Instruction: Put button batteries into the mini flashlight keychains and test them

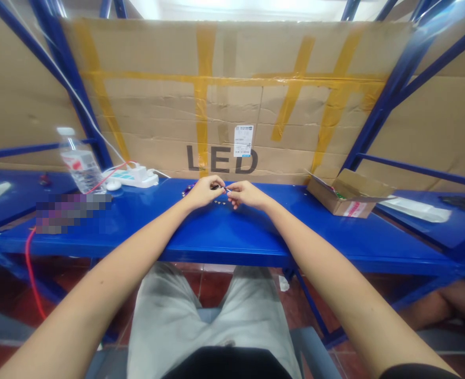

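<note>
Both hands meet over the far edge of the blue workbench, just in front of the cardboard backing. The left hand and the right hand each pinch 1 end of a small dark part, a thin, short piece with a pale glint at the tip toward the right hand; it is too small and blurred to tell its exact form. The fingers of both hands are curled in tight around it, thumb against forefinger, and the part sits just above the bench surface between the 2 sets of fingertips. A few tiny round pieces lie on the bench directly under the hands, and something small and purple shows just beside the left hand. The cardboard sheet behind is patched with yellow-brown tape and printed with "LED" in large dark letters; a white shipping label stuck over the print is too small to read. To the left stand a clear water bottle with a red-and-white label and a white power strip. To the right an open cardboard box sits tilted on the bench, with a white bag beyond it.
</note>
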Available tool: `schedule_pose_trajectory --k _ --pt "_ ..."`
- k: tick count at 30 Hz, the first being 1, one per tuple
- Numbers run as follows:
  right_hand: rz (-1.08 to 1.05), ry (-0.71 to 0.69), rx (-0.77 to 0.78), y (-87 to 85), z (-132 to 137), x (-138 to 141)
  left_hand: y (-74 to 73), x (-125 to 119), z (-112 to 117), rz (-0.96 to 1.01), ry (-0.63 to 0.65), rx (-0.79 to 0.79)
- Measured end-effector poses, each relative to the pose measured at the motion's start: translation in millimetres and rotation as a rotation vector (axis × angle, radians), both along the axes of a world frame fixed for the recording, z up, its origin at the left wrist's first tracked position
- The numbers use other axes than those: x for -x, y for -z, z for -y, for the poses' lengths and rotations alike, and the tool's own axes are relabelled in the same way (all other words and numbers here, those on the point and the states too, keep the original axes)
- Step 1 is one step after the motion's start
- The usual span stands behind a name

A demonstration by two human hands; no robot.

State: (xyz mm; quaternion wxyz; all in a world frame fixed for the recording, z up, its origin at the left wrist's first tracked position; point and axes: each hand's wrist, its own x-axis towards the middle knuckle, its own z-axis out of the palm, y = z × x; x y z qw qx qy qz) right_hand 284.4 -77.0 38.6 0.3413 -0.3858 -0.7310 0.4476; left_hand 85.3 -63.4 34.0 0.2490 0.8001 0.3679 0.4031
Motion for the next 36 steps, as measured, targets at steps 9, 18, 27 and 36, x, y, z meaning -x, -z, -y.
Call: schedule_pose_trajectory --k 9,18,27,36 --pt "0.089 0.008 -0.003 -1.0 3 2 -1.2 0 2 -0.063 0.030 -0.074" --pt "0.166 0.025 -0.127 0.7 1 3 3.2 -2 0 -0.033 0.059 -0.044" --pt "0.193 0.100 -0.140 -2.3 8 8 6.2 -4 1 -0.017 0.060 0.008" --pt "0.408 0.156 -0.321 4.4 -1 10 9.0 -6 0 -0.043 0.056 0.012"
